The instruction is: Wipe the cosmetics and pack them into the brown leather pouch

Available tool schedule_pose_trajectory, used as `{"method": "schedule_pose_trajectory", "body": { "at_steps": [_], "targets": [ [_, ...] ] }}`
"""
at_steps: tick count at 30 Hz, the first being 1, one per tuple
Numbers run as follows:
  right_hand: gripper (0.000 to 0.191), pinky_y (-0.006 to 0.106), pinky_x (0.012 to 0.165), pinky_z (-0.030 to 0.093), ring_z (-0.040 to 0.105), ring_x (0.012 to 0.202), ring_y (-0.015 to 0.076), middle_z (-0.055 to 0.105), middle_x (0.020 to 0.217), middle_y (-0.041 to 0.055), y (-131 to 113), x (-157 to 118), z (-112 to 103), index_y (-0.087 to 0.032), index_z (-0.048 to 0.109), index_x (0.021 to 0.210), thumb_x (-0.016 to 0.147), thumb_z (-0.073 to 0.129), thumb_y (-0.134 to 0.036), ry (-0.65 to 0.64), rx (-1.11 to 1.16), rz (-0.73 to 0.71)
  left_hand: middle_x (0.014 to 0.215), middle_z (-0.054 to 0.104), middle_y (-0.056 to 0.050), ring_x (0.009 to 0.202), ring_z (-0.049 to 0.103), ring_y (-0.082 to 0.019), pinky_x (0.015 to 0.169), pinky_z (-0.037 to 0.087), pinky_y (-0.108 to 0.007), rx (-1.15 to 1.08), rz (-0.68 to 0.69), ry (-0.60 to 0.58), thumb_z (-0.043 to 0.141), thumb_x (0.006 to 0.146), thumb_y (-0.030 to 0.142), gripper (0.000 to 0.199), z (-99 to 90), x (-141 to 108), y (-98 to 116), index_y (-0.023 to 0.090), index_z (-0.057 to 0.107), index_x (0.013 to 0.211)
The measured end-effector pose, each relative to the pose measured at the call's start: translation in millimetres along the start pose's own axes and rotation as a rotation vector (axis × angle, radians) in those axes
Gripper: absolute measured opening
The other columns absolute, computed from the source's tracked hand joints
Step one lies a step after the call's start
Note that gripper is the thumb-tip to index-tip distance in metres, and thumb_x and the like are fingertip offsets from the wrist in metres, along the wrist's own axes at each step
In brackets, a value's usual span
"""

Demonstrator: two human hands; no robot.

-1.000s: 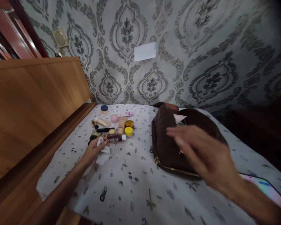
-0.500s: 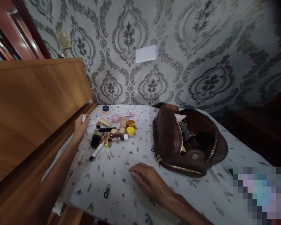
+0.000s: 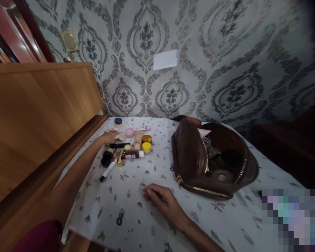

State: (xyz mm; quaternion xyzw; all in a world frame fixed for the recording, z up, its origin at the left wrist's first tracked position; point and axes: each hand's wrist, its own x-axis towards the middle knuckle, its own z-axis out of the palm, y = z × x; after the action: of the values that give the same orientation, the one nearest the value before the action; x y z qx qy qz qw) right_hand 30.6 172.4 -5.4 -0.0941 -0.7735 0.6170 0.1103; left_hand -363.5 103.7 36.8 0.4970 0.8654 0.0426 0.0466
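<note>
Left hand (image 3: 110, 136) over one cream tube (image 3: 121, 138) on table (image 3: 152, 227), fingers stretched; grip hidden, we cannot tell. Tube shows right of fingertips, long axis slanting rightward toward us; left hand nearer. Right hand (image 3: 161, 199) loosely curled (palm hidden from us). We count one tan tube (image 3: 139, 136), one pink tube (image 3: 144, 128), one dark-red bottle (image 3: 130, 154), one yellow-lidded jar (image 3: 146, 147), one brown bag (image 3: 190, 154).

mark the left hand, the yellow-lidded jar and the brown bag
Left hand (image 3: 110, 136), head view: back of the hand
Yellow-lidded jar (image 3: 146, 146), head view: its lid
Brown bag (image 3: 188, 152), head view: its outer wall
</note>
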Motion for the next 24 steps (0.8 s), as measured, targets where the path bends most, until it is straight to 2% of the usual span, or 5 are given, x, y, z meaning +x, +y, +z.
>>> {"method": "schedule_pose_trajectory", "body": {
  "at_steps": [6, 11, 15, 19, 24],
  "targets": [
    [0.042, 0.028, 0.067, 0.045, 0.06, 0.073, 0.017, 0.066, 0.076, 0.0054, -3, 0, -2, -0.016, 0.066, 0.084, 0.094, 0.045, -0.05, -0.006, -0.03, -0.011, 0.136, 0.056, -0.014, 0.126, 0.048, -0.029, 0.105, 0.039, -0.042, 0.119, 0.016, -0.058, 0.061, 0.078, 0.019, 0.052, -4.1, 2, 3, 0.017, 0.054, 0.13],
    [0.042, 0.027, 0.066, 0.045, 0.062, 0.074, 0.0173, 0.068, 0.078, 0.0058, -2, 1, -2, -0.016, 0.068, 0.087, 0.093, 0.046, -0.051, -0.017, 0.001, 0.011, 0.137, 0.05, -0.017, 0.132, 0.039, -0.031, 0.105, 0.035, -0.048, 0.147, -0.004, 0.088, 0.039, 0.089, 0.013, 0.044, -2.5, -28, 16, 0.016, 0.05, 0.131],
    [0.041, 0.026, 0.063, 0.044, 0.059, 0.069, 0.0156, 0.069, 0.077, 0.0059, 0, 0, 0, -0.015, 0.069, 0.089, 0.093, 0.047, -0.05, -0.012, 0.015, 0.017, 0.124, 0.06, -0.017, 0.123, 0.049, -0.031, 0.105, 0.037, -0.045, 0.094, 0.037, 0.09, 0.041, 0.089, 0.021, 0.036, 5.8, -49, 23, 0.015, 0.058, 0.12],
    [0.04, 0.025, 0.062, 0.042, 0.057, 0.067, 0.0144, 0.068, 0.076, 0.0054, 2, -1, 1, -0.015, 0.069, 0.084, 0.092, 0.048, -0.048, -0.003, 0.029, 0.005, 0.118, 0.068, -0.011, 0.115, 0.059, -0.027, 0.103, 0.042, -0.038, -0.003, 0.135, -0.017, 0.049, 0.08, 0.031, 0.035, 8.6, -47, 18, 0.019, 0.065, 0.109],
    [0.039, 0.024, 0.062, 0.043, 0.056, 0.065, 0.0131, 0.067, 0.073, 0.0036, 5, -1, 1, -0.015, 0.07, 0.084, 0.089, 0.052, -0.049, 0.02, 0.106, 0.019, 0.106, 0.075, -0.006, 0.104, 0.066, -0.028, 0.092, 0.05, -0.033, -0.07, 0.172, -0.063, 0.056, 0.056, 0.03, 0.043, 3.9, -32, 17, 0.022, 0.069, 0.096]
  ]
}}
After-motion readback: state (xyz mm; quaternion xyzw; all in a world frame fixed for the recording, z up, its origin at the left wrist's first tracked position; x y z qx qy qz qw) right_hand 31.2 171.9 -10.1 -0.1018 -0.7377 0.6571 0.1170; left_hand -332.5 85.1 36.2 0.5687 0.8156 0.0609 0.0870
